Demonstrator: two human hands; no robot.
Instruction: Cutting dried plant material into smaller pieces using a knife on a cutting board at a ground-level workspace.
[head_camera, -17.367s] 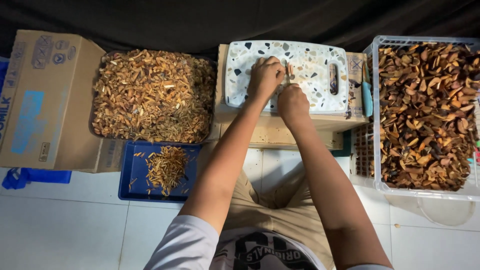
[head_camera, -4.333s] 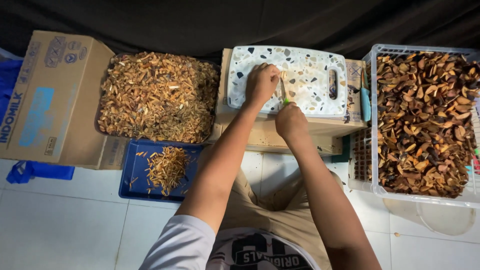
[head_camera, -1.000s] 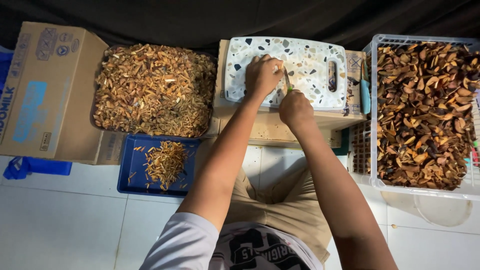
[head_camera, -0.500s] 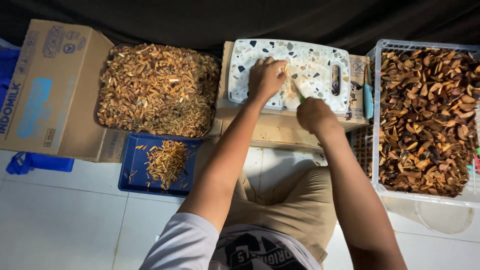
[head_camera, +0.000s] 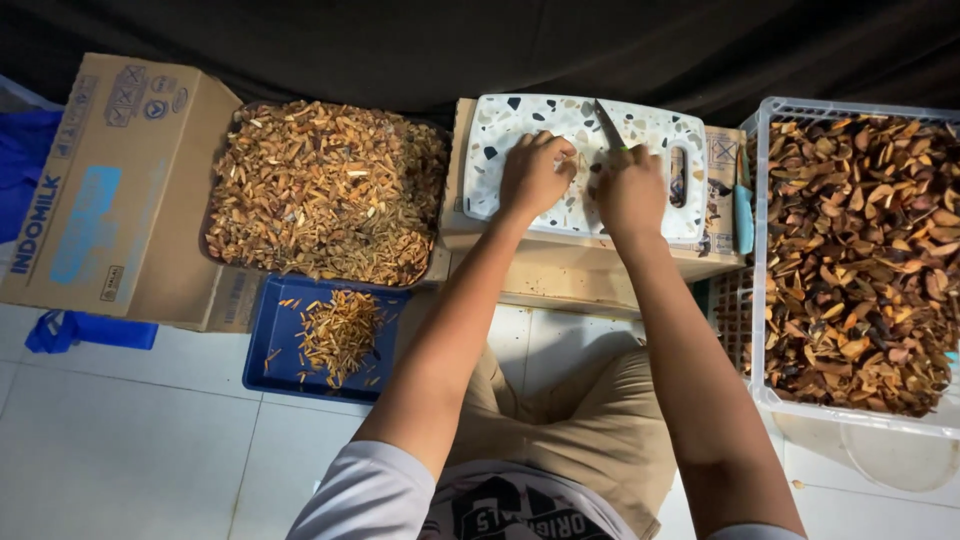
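At far left sits a cardboard box (head_camera: 110, 190), then a heap of cut slivers (head_camera: 325, 190). On the speckled cutting board (head_camera: 520, 125), upper centre, the left hand (head_camera: 535, 175) presses down with curled fingers; the right hand (head_camera: 630, 190) grips a knife (head_camera: 608, 125). A crate of brown pieces (head_camera: 860, 250) fills the right.

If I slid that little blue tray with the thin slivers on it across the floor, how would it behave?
The blue tray looks shallow and sits flat on smooth tile, so it would probably slide easily without tipping. Its pile of slivers looks loose and light, so a jerk could scatter some; a few already lie apart.
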